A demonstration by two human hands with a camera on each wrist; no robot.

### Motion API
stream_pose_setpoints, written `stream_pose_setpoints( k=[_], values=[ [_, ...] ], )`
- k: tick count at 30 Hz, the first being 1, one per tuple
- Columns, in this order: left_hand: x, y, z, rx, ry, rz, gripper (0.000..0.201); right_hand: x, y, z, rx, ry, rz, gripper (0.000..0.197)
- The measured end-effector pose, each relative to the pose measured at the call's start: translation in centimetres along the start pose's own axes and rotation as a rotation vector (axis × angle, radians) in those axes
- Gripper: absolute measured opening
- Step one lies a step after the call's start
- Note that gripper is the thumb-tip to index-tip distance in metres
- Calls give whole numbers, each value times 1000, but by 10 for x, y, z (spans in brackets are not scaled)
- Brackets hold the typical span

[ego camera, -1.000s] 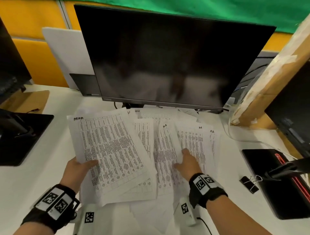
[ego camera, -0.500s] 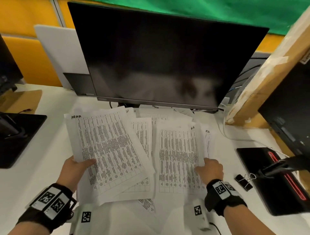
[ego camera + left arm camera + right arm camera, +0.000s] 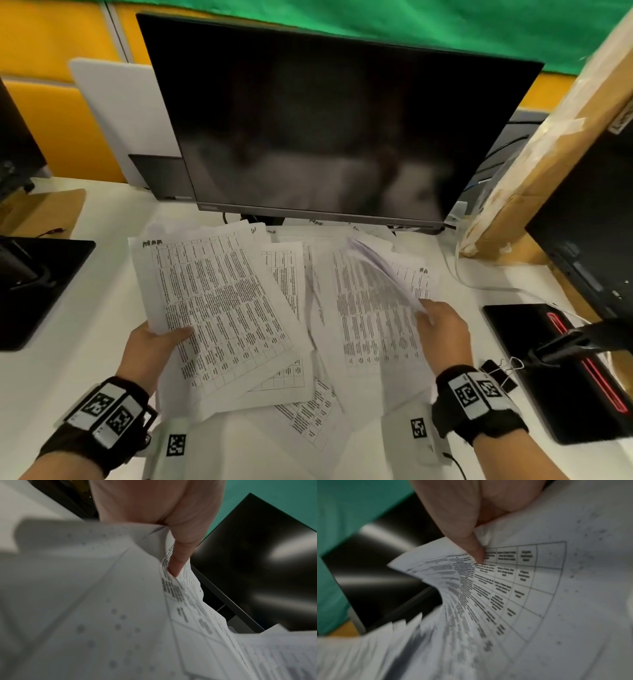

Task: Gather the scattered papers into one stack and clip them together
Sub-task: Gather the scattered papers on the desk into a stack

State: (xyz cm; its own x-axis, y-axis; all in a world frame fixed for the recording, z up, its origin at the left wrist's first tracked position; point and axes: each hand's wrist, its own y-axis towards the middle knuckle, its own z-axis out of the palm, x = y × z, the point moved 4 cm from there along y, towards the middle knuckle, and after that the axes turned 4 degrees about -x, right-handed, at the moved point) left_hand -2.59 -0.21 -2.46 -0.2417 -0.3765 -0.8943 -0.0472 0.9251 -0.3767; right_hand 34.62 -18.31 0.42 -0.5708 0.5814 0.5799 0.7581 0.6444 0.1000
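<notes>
**A:** White desk [image 3: 51, 359], dark monitor [image 3: 325, 113] dead ahead, yellow panels and green cloth behind it. Where are your hands?

**B:** Your left hand [image 3: 150, 349] sits low on the near-left, thumb [image 3: 178, 561] lying across the top of a tilted batch of printed sheets [image 3: 219, 308]. Your right hand [image 3: 445, 332] is at the right edge of the spread.

**A:** Surroundings?

**B:** Loose papers [image 3: 308, 404] fan out over the desk below the monitor, overlapping. Binder clip [image 3: 498, 375] lies on the desk just right of your right wrist, beside a black monitor base [image 3: 561, 404]. Cardboard box [image 3: 548, 154] leans at far right.

**A:** Grip?

**B:** Left hand is clamped on its batch, thumb over, fingers under. Right hand pinches the edge of a curling sheet [image 3: 376, 291], thumb [image 3: 476, 553] pressed on the print.
</notes>
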Motion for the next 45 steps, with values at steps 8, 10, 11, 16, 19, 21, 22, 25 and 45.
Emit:
stream_pose_setpoints(
  k=[8,10,11,16,19,21,22,25,45],
  values=[
    [0,2,-7,22,-32,-20,24,63,27,-98,-215,187,-146,21],
    [0,1,-4,45,-47,-22,25,74,30,-116,-229,286,-154,20],
    [-1,-1,0,69,-58,-26,26,76,30,-120,-210,364,-132,21],
    [-7,-10,23,222,-103,-41,27,67,28,-82,-5,663,61,26],
    [-12,-24,35,314,-178,-35,19,49,13,-26,224,695,170,23],
    [-12,-32,43,325,-200,-35,14,38,-6,10,384,712,250,25],
    [-11,-34,46,318,-194,-35,17,32,-14,24,446,739,284,28],
    [-7,-32,48,337,-222,-21,49,27,-26,45,524,855,361,38],
    [-12,-12,98,524,898,357,64,15,10,-25,253,741,397,48]
  ],
)
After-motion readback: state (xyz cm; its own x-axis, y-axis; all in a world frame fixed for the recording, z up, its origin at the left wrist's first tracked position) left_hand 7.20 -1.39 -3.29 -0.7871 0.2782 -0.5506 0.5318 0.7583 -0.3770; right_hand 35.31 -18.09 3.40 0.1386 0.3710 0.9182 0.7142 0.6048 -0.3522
